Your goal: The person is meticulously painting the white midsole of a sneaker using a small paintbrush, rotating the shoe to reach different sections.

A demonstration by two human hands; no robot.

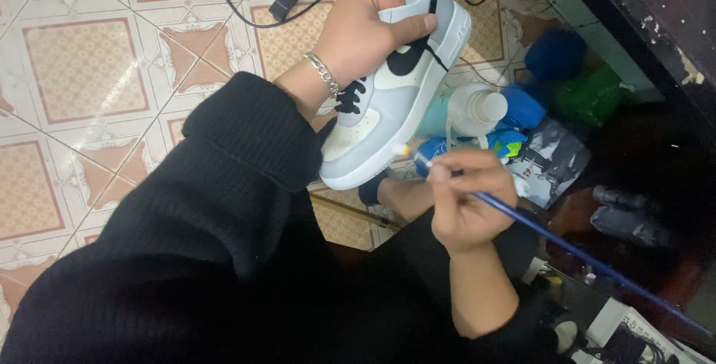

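Grey/white sneaker (395, 88) in left hand (362, 32), blue paintbrush (567, 248) in right hand (462, 200).

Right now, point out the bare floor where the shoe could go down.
Bare tiled floor lies on the left, bordered by the black sleeve and the cables at the top. On the right it is crowded: white bottle, blue and green things, all beside the shoe.
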